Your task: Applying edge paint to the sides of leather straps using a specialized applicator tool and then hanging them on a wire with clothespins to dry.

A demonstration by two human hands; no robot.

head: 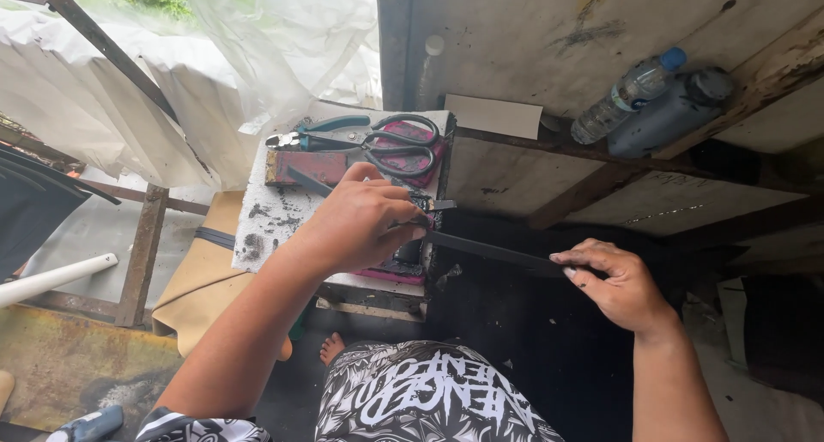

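Note:
My left hand (pixel 356 223) is closed around a small blade tool (pixel 433 205) at the edge of a stained white work block (pixel 275 210). A long thin black strip (pixel 489 251) runs from under that hand out to the right. My right hand (pixel 616 286) pinches the strip's far end between fingers and thumb and keeps it level. The part of the strip under my left hand is hidden.
Black-handled scissors (pixel 395 142) and teal-handled pliers (pixel 322 131) lie at the back of the block over a red piece (pixel 313 166). Two plastic bottles (pixel 631 94) rest on a wooden beam to the right. A white pipe (pixel 51 279) and rusty frame (pixel 142 253) stand at left.

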